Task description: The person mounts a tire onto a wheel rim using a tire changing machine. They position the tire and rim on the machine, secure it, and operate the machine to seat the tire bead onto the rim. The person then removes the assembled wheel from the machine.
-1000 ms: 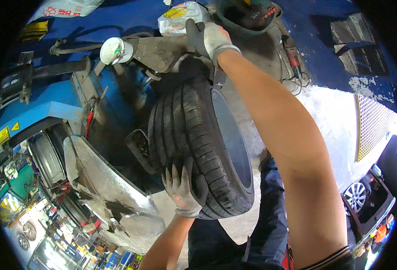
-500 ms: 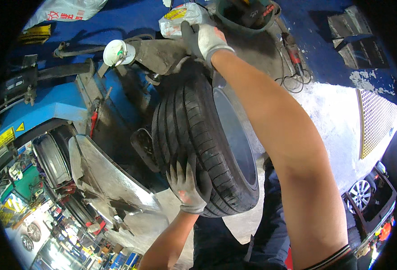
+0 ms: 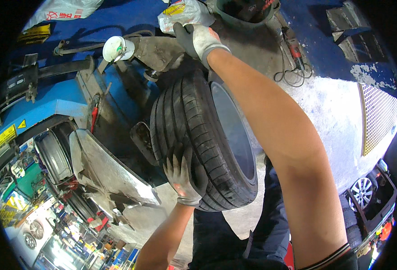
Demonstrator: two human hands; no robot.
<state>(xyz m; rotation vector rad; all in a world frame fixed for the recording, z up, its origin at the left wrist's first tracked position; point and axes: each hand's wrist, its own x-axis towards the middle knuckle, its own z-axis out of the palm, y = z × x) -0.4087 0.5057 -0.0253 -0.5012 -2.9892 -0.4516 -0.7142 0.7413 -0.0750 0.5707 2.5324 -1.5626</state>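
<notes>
A black tyre [image 3: 180, 121] on a grey wheel rim [image 3: 235, 130] stands upright before my legs, beside the blue machine [image 3: 56, 110]. My left hand [image 3: 182, 177], in a grey-and-white work glove with dark fingertips, lies on the tread near its lower end, fingers spread. My right hand [image 3: 200, 39], gloved alike, is beyond the tyre's far end, next to the machine's worn metal plate [image 3: 155, 53]. Its fingers are curled; anything inside them is hidden.
A white cup [image 3: 117, 49] sits by the metal plate. Beyond my right hand are a white bag [image 3: 185, 17] and a dark tub [image 3: 245, 11]. A red power tool [image 3: 293, 49] with a cord lies on the floor. A slanted metal panel [image 3: 104, 164] stands to the left.
My right hand has shifted slightly left beyond the tyre. My left hand keeps its place on the tread. The whole view has moved a little.
</notes>
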